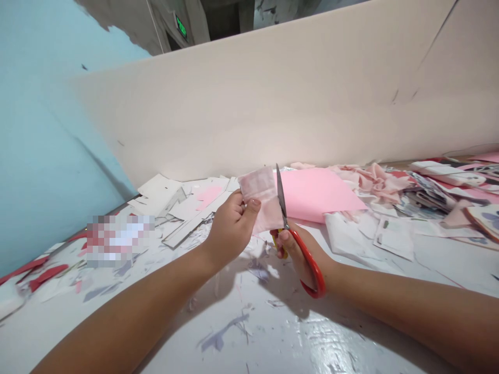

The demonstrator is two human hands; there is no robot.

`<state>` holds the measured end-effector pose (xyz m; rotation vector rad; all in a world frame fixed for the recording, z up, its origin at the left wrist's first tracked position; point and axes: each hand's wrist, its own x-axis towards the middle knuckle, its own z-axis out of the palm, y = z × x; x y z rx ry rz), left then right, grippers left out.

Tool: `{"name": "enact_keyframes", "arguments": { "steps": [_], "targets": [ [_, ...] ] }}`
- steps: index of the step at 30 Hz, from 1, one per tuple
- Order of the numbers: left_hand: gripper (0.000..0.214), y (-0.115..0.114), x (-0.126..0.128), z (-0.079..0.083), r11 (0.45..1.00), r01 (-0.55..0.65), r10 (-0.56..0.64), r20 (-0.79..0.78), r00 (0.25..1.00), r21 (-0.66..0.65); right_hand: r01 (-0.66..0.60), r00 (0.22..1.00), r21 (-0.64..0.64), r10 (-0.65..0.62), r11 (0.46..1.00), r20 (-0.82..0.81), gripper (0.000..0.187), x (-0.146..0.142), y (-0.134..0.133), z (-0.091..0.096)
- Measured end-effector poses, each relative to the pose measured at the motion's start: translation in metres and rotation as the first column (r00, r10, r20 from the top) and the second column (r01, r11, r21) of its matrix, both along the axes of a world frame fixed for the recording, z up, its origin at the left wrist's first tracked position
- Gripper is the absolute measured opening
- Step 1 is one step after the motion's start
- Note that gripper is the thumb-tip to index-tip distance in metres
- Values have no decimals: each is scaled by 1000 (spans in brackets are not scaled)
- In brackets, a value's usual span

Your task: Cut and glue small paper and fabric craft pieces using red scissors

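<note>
My left hand (234, 223) pinches a small pale pink piece of fabric (263, 195) by its left side, thumb on top. The piece is roughly square, with a seam-like line across it, and is held up above the table. My right hand (307, 249) grips a pair of scissors (315, 272) with red handles, its fingers through the loops. The dark blades point up and away, along the right edge of the fabric. Whether the fabric lies between the blades I cannot tell. Something small and yellow shows by my right fingers.
A pink sheet (312, 195) lies behind the scissors. Crumpled peach fabric (380, 179) and mixed scraps pile up at the right. White card pieces (159, 192) and red scraps (49, 275) lie at the left. A cream partition (253, 109) rises behind the white table (280, 337), which carries small clippings.
</note>
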<state>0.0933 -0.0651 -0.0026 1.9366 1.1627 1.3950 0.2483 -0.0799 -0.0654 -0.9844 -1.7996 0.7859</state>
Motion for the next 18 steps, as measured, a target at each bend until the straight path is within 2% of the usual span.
{"name": "enact_keyframes", "arguments": {
  "steps": [8,18],
  "targets": [
    [30,-1,0,1,1000,2,-1,-46,999,27,49,998,-18,-48,999,40,43,0,2,-3],
    [30,-1,0,-1,999,-47,48,-54,997,14,58,987,67,-67,996,145,48,0,1,4]
  ]
}}
